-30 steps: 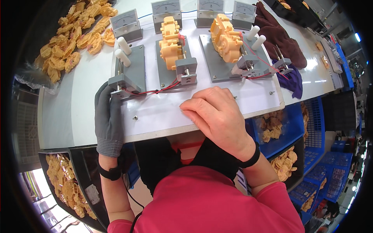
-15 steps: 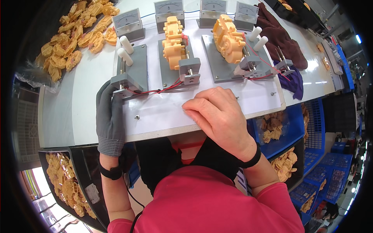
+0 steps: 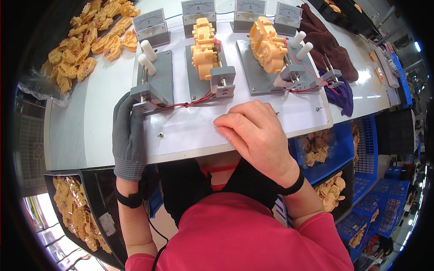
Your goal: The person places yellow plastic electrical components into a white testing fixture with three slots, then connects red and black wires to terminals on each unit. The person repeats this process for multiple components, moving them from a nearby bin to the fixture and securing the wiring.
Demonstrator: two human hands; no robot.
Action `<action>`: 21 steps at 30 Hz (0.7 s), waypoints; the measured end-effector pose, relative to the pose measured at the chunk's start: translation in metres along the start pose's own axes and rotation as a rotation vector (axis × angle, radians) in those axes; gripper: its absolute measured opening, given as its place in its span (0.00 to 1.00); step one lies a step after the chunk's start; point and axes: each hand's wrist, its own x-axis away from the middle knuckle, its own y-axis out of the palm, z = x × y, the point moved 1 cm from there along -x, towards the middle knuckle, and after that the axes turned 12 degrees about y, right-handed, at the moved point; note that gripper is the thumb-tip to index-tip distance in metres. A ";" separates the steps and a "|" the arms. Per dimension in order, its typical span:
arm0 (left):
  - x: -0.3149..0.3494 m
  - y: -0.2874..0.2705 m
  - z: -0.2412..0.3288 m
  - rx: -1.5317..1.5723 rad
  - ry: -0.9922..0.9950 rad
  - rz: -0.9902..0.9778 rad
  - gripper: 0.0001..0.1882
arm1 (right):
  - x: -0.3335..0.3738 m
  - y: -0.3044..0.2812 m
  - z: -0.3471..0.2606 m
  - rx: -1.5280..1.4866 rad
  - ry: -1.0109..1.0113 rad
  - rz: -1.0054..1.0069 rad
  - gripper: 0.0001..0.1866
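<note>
My left hand [image 3: 128,135], in a grey glove, is closed around the near-left end of a grey bracket [image 3: 149,96] on the left fixture; its fingertips are partly hidden behind the bracket. Two white pegs [image 3: 147,58] stand on that fixture. My bare right hand [image 3: 257,135] hovers over or rests on the white sheet [image 3: 185,131], thumb and forefinger pressed together. Nothing shows between them; the other fingers curl under. Beyond it, a yellow plastic gearbox housing [image 3: 203,49] sits upright on the middle fixture, and another gearbox housing [image 3: 268,47] on the right one.
Analog panel meters [image 3: 199,16] line the back. Red and black wires [image 3: 186,105] run between the fixtures; small toggle switches [image 3: 160,135] poke through the board. Yellow housings pile up [image 3: 72,54] at far left and fill a bin [image 3: 81,217] below. Dark cloth [image 3: 325,45] lies right.
</note>
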 end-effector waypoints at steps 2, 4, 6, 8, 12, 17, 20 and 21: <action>0.000 0.000 -0.001 -0.008 0.000 -0.001 0.17 | 0.000 0.000 0.000 0.003 0.002 -0.005 0.09; 0.001 0.000 -0.001 -0.014 0.000 -0.002 0.17 | 0.000 -0.001 -0.001 -0.016 0.031 -0.021 0.08; 0.001 0.000 -0.001 -0.017 0.001 -0.002 0.17 | 0.000 -0.001 -0.002 -0.013 0.032 -0.022 0.08; 0.000 0.000 0.002 -0.007 0.015 0.000 0.17 | 0.000 -0.001 -0.001 -0.004 0.020 -0.018 0.09; 0.000 0.000 0.004 0.008 -0.015 0.005 0.17 | -0.001 0.000 0.000 0.010 -0.010 -0.004 0.09; -0.001 0.000 0.005 0.025 0.016 -0.009 0.17 | 0.000 0.000 0.000 0.015 -0.007 -0.007 0.09; 0.000 0.000 0.003 0.014 0.024 -0.014 0.17 | 0.000 0.000 0.000 0.017 -0.002 -0.009 0.09; 0.000 0.000 0.002 0.008 0.026 -0.016 0.17 | 0.000 0.000 0.000 0.017 -0.002 -0.007 0.09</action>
